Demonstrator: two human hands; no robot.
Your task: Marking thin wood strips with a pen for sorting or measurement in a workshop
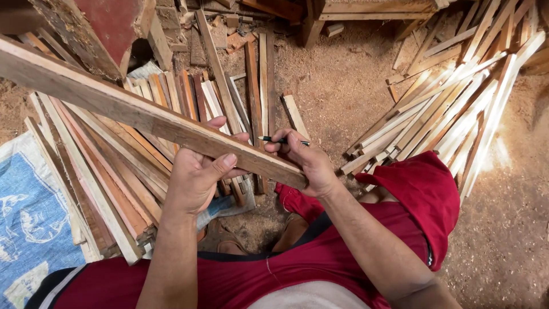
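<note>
Left hand: clamped on a long wooden slat, thumb lying along the near face, fingers wrapped over the far edge. Grip point close to the near end of the slat.

Slat position: held in the air above the floor, running diagonally from the upper left edge of the view down toward the centre, near end stopping just below the right hand. Not resting on any stack.

Right hand: closed around a dark pen, pinched between thumb and fingers, tip pointing left and sitting at the upper edge of the slat near its end. Heel of the hand touching the end of the slat. Hands close together, separated only by a short stretch of wood.

Below the slat, at left: a stack of cut slats in mixed reddish and pale tones, laid roughly parallel on the sawdust floor. At right: a second pile of pale strips, fanned toward the upper right corner. At the lower left corner: a blue and white woven sack, partly under the left stack. Near the lower edge: red shorts and a red shirt on the person.
</note>
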